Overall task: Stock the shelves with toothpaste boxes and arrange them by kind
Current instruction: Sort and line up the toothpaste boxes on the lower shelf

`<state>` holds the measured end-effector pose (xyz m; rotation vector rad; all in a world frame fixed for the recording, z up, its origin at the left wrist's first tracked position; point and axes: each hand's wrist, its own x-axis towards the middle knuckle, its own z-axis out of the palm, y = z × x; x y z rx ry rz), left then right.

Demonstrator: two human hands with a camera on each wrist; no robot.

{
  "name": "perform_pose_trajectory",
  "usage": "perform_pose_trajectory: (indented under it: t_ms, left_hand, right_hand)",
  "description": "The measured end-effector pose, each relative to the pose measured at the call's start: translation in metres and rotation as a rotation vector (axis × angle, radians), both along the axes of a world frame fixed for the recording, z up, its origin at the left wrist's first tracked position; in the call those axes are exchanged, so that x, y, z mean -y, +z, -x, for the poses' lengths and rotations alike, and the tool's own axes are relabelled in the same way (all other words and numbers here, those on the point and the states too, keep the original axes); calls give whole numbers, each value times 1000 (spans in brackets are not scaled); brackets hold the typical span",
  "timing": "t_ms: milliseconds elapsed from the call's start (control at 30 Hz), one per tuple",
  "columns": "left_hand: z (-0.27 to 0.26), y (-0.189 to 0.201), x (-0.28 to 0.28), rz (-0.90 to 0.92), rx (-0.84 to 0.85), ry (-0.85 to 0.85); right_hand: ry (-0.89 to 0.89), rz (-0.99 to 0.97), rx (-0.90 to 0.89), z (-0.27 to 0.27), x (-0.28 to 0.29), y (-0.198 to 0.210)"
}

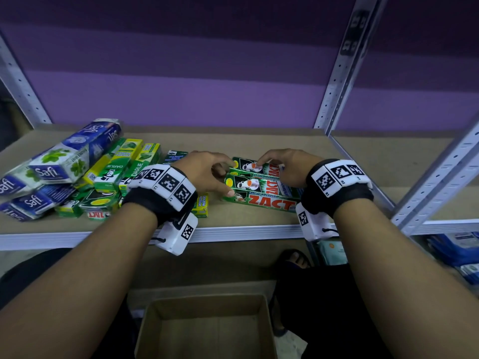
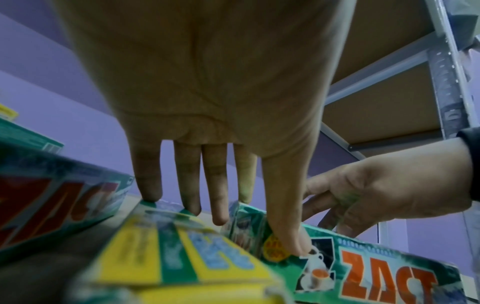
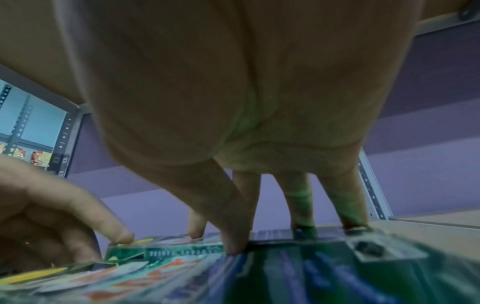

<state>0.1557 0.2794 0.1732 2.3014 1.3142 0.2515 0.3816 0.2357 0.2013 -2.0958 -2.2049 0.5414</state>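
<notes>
Now both hands (image 1: 248,169) (fingertips down) on Zact boxes (image 1: 261,187)

Black wristbands (image 1: 160,203) — white blocks, black square-patterned markers; bare forearms

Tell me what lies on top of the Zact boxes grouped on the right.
On the Zact boxes only fingertips rest: the left hand at their left ends, the right hand across the tops. What lies beneath the palms is covered.

Zact boxes (image 1: 261,187) lie on the shelf (image 1: 233,224), right of the Darlie boxes (image 1: 121,167).
</notes>
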Motion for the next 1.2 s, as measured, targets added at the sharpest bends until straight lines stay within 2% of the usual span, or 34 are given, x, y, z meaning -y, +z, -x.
perform_pose_trajectory:
  t_ms: [167,333,500,700,933,1200]
  left_hand:
    - [0,0,0,12,-37,2]
    - [-1,1,2,-23,-91,15]
    - [-6,5,4,-31,-133,29]
    - [-12,13,10,-83,-214,28]
    - [-23,19,7,-99,-311,60]
    - [-21,21,2,-49,-288,74]
  right_hand:
    - [10,45,2,3,4,3]
    - [-61,-24,-41,-7,18,15]
    - [-59,75,76,2,31,14]
    - [-71,58,116,7,33,14]
    - [-4,59,204,17,21,15]
    - [-41,77,286,34,8,15]
